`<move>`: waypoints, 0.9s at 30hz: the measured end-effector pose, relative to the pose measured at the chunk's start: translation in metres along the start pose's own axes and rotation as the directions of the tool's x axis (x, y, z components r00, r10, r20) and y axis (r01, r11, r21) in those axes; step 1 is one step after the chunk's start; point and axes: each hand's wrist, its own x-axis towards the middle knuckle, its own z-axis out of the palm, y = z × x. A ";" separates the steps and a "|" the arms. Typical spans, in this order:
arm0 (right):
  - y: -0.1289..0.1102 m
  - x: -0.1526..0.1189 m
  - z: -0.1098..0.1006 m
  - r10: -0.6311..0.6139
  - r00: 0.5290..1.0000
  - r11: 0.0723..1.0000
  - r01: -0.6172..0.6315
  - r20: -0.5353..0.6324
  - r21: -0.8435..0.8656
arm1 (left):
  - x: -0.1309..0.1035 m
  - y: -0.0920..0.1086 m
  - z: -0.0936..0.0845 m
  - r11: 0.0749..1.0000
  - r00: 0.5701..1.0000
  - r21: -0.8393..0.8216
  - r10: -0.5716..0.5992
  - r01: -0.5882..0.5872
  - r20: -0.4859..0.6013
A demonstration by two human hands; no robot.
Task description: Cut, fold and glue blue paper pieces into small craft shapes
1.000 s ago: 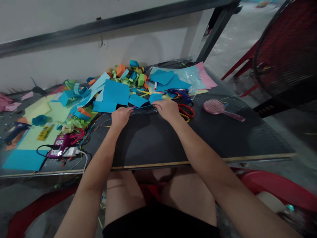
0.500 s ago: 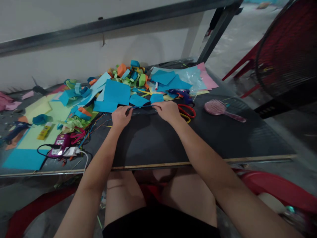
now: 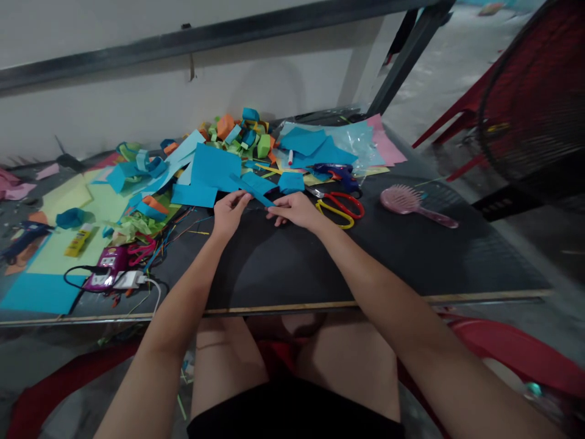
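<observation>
A narrow blue paper strip (image 3: pixel 258 196) slants down to the right between my two hands, above the dark table. My left hand (image 3: pixel 231 211) pinches it toward its upper left part. At its lower right end, my right hand (image 3: pixel 292 211) grips it between thumb and finger, with other fingers slightly spread below. Behind the strip lie blue paper sheets (image 3: pixel 212 167) and a small blue folded piece (image 3: pixel 291 182). Scissors with red and yellow handles (image 3: pixel 340 207) rest just right of my right hand.
A heap of folded paper pieces (image 3: pixel 242 134) stands at the back. A pink hairbrush (image 3: pixel 402 200) and a blue glue gun (image 3: pixel 338 174) lie to the right. On the left are a purple power strip (image 3: pixel 107 266), cables and a yellow glue tube (image 3: pixel 79 240).
The strip has turned from nearly edge-on to showing its flat face, and now slants. My hands have come closer together, with the right one moving left and slightly down, uncovering more of the scissors.
</observation>
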 end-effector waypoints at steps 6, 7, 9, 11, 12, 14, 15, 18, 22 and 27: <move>-0.001 -0.003 0.010 -0.036 0.993 0.998 0.029 0.110 0.060 | 0.003 0.000 -0.001 0.992 0.994 -0.067 -0.109 0.110 0.016; 0.000 -0.003 0.009 -0.062 0.996 0.997 0.059 0.063 0.055 | 0.003 0.000 -0.001 0.984 0.990 -0.115 -0.136 0.138 0.025; 0.002 -0.002 0.007 -0.177 0.980 0.984 0.173 -0.086 -0.049 | 0.003 0.001 -0.001 0.965 0.984 -0.189 -0.172 0.180 0.056; 0.004 -0.002 0.005 -0.340 0.928 0.918 0.293 -0.153 -0.266 | 0.002 0.001 0.000 0.956 0.979 -0.215 -0.183 0.199 0.091; 0.004 -0.003 0.004 -0.410 0.903 0.865 0.340 -0.129 -0.368 | 0.001 0.001 0.001 0.956 0.977 -0.210 -0.185 0.205 0.111; 0.004 -0.004 0.004 -0.497 0.867 0.766 0.421 -0.033 -0.485 | -0.001 0.001 0.002 0.963 0.972 -0.175 -0.178 0.203 0.151; 0.004 -0.005 0.005 -0.531 0.848 0.731 0.460 0.005 -0.503 | -0.002 0.001 0.003 0.968 0.970 -0.149 -0.174 0.200 0.169; 0.003 -0.006 0.009 -0.618 0.785 0.667 0.556 0.048 -0.495 | -0.004 -0.001 0.004 0.979 0.964 -0.080 -0.166 0.186 0.208; 0.003 -0.004 0.008 -0.579 0.814 0.720 0.528 0.029 -0.450 | -0.004 -0.002 0.005 0.992 0.962 -0.010 -0.119 0.126 0.247; 0.004 0.002 0.011 -0.438 0.894 0.853 0.378 -0.097 -0.359 | -0.003 -0.004 0.003 0.995 0.943 0.103 -0.023 -0.012 0.333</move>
